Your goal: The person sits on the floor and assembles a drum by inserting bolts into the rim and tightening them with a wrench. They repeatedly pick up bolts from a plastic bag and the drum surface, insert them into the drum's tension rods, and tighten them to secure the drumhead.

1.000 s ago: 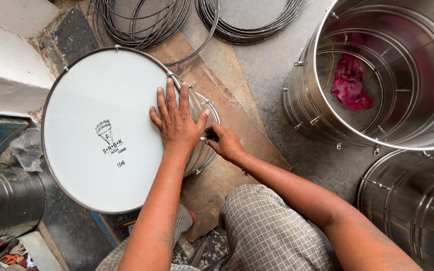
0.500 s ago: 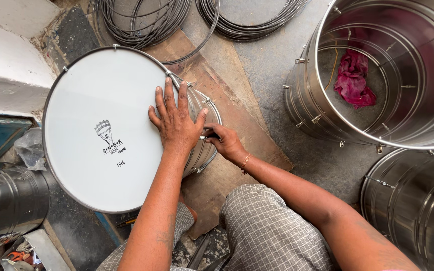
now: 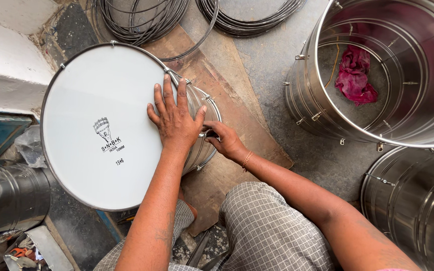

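nothing has moved: left hand (image 3: 176, 119) flat on drum (image 3: 96, 125); right hand (image 3: 225, 140) grip closed at its rim.

There is one view only, from a camera worn on the person's head. It looks almost straight down over the person's own forearms and lap to the floor (image 3: 277, 75). It sits close: both arms enter from the bottom edge and fill the lower middle of the frame. A white-headed drum (image 3: 101, 125) takes the left half, steel drum shells (image 3: 377, 75) the right edge, and wire hoops (image 3: 141, 20) run along the top edge.
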